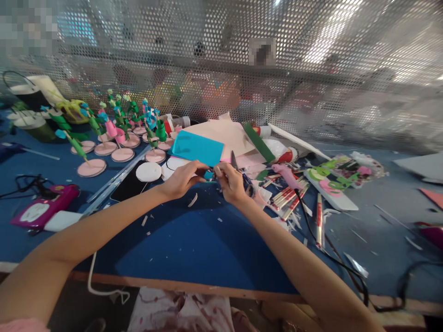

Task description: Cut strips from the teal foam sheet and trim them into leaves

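Note:
Over the front middle of the table, my left hand [184, 178] and my right hand [230, 182] meet, fingers closed on a small blue craft-sheet piece [208, 175]. It looks curled or rolled, though fingertips cover much of it. Just behind lies a larger blue sheet [199, 146] on pale pink sheets [224, 133]. Scissors [234, 161] lie right beside my right hand, partly hidden by it. A white disc [148, 171] rests on a dark phone-like slab [129, 183] to the left of my left hand.
Several small stick figures on pink round bases [92, 168] stand at the left. A magenta power strip [44, 207] lies nearer me. On the right are a pink glue gun [287, 176] with a black cord, red-and-white sticks [290, 198] and paper scraps. Perforated metal [221, 60] rises behind.

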Available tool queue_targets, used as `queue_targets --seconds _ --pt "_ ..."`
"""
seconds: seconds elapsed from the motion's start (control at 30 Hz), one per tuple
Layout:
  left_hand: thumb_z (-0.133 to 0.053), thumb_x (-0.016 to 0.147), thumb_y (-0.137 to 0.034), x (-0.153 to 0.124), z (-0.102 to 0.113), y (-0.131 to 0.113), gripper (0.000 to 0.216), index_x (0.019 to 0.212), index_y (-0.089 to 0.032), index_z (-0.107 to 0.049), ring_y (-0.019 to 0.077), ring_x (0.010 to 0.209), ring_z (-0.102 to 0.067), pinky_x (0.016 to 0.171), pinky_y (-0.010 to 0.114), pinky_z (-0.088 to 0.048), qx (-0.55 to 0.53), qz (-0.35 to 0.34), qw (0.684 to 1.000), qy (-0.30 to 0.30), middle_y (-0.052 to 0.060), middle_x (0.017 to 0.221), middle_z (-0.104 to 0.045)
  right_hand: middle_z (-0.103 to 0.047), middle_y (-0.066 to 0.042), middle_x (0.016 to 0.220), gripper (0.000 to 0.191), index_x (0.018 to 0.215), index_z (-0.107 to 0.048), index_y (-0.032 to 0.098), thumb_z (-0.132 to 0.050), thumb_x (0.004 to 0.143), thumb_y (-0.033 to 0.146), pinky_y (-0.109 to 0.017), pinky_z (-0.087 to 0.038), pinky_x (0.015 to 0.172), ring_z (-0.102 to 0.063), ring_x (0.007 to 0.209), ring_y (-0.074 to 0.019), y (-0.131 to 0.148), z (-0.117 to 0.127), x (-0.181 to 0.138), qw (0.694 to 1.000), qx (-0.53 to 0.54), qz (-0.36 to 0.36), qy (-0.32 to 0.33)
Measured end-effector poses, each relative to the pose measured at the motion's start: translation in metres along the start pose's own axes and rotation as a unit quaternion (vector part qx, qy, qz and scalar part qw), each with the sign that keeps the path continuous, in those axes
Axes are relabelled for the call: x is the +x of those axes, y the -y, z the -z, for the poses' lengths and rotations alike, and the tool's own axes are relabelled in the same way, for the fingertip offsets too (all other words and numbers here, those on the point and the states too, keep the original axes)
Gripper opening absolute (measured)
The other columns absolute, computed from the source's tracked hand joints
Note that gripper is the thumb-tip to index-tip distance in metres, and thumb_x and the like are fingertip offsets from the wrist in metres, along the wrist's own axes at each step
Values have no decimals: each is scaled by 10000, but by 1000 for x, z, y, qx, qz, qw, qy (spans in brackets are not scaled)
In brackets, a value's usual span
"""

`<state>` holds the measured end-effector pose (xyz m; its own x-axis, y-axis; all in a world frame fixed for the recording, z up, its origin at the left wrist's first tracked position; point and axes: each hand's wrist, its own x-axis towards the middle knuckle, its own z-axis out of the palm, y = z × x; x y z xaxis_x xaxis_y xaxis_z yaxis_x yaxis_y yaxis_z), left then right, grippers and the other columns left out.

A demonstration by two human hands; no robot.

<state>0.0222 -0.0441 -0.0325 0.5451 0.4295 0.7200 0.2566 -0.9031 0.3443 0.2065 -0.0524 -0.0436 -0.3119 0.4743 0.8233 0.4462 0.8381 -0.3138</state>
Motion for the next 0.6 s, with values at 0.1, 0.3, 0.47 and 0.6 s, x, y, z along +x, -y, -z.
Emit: queue_targets --seconds 0.1,0.3,0.47,0.6 --pt "-431 900 -336 1 -1 -1 249 1019 -135 -516 134 759 -606 667 248 -491 -15 22 1000 8 79 856 -628 -500 -2 693 118 820 -449 222 -387 920 218 -241 -397 573 -480 623 -122 -3 -1 0 1000 15 13 19" --pt "-465 877 -389 -6 -9 4 314 1075 -150 -420 123 744 -598 619 221 -471 -88 80 992 -31 62 833 -605 -427 7 645 177 735 -400 218 -363 900 166 -246 -365 560 -408 594 -123 0 1 3 998 22 32 44" --pt "-530 816 -472 -12 -16 12 353 961 -177 -400 100 635 -540 592 225 -452 -106 72 989 -69 16 759 -550 -391 21 629 229 690 -341 217 -387 912 188 -230 -334 534 -379 567 -106 4 -5 0 999 46 0 29" --pt "-499 826 -492 -12 -17 14 341 945 -195 -382 88 590 -486 549 212 -409 -108 58 989 -88 -9 744 -499 -391 23 632 247 682 -320 216 -382 920 218 -223 -331 521 -390 556 -98 7 -11 -4 995 85 -50 12"
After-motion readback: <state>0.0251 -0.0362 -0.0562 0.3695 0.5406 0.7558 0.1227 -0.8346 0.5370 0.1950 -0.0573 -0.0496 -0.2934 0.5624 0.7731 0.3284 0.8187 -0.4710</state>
